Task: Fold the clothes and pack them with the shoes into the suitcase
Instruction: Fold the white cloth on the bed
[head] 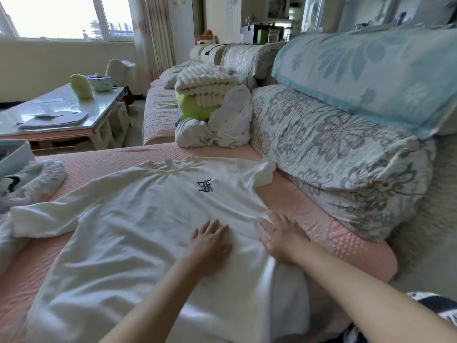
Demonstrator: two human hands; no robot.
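A white T-shirt (138, 219) with a dark embroidered letter on the chest lies spread flat, front up, on the pink sofa seat (321, 219). My left hand (210, 241) rests palm down on its right half, fingers apart. Beside it, my right hand (282, 236) lies flat on the shirt's right edge, fingers spread. Neither hand grips the cloth. The left sleeve stretches out to the left; the right sleeve lies near the cushions. A pale suitcase corner (14, 154) shows at the left edge. No shoes are visible.
Crumpled white garments (217, 127) sit at the far end of the seat, before a folded blanket (205, 85). Floral cushions (333, 149) line the right. A patterned cloth (32, 181) lies at the left. A glass coffee table (61, 112) stands beyond.
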